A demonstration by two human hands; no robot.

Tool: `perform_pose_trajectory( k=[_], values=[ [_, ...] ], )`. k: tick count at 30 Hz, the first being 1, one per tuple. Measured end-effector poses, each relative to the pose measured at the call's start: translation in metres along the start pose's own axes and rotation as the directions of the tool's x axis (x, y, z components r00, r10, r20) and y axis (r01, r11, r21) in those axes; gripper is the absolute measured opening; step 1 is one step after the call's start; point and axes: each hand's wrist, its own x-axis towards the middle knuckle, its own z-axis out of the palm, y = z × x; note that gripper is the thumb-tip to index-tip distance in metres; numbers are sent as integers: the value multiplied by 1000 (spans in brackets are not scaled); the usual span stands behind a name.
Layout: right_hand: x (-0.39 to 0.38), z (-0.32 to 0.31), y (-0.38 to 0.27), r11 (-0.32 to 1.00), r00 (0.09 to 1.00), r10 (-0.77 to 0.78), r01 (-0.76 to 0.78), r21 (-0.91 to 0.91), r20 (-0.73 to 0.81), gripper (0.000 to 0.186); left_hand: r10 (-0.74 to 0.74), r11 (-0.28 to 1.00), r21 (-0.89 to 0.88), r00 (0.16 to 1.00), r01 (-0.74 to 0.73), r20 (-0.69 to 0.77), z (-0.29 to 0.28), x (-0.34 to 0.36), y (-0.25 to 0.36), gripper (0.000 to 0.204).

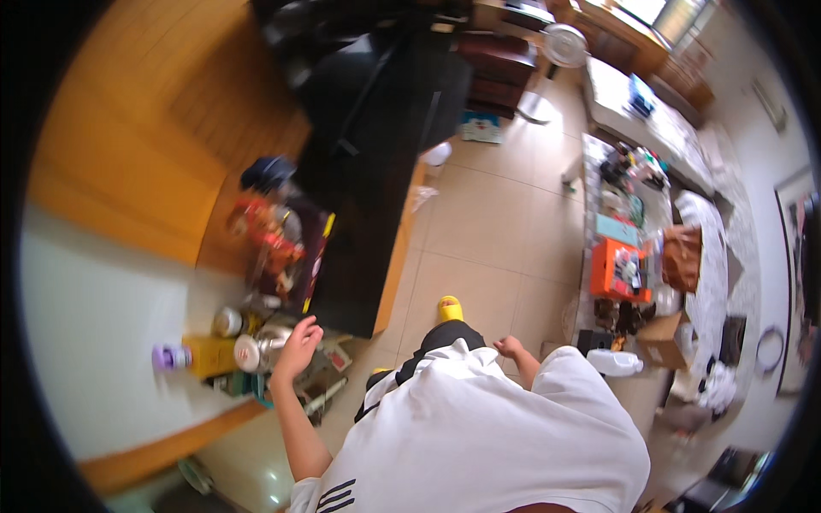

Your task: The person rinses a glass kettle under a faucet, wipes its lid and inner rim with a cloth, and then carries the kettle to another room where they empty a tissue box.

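Observation:
My left hand (299, 346) is raised beside the near corner of a long black-topped cabinet (355, 291), its fingers stretched out and holding nothing. Just left of it, a silver pot-like container (250, 350) stands among items on a side shelf. I cannot tell whether the fingertips touch the cabinet's edge. My right hand (509, 346) hangs low over the tiled floor (487, 231), at my right side. Its fingers are curled in, and nothing shows in them. A yellow slipper (450, 308) is on my foot between the hands.
Red ornaments (269, 231) stand on the cabinet's left side. A yellow box (209, 355) and a purple-capped bottle (174, 357) sit beyond my left hand. Along the right, a cluttered table holds an orange box (617, 269), a brown bag (682, 256) and a cardboard box (667, 339). A fan (564, 45) stands far ahead.

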Motion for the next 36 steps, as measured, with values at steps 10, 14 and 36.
perform_pose_trajectory(
  k=[10, 14, 36],
  values=[
    [25, -173, 3, 880, 880, 108, 132, 457, -462, 29, 794, 253, 965, 556, 60, -243, -103, 225, 130, 78],
    [-3, -189, 52, 835, 819, 373, -91, 543, -437, 30, 633, 398, 849, 566, 347, -528, -141, 290, 144, 77],
    [-92, 34, -24, 578, 581, 705, -137, 805, -407, 26, 731, 680, 607, 317, -412, -604, -125, 384, 222, 42]
  ],
)
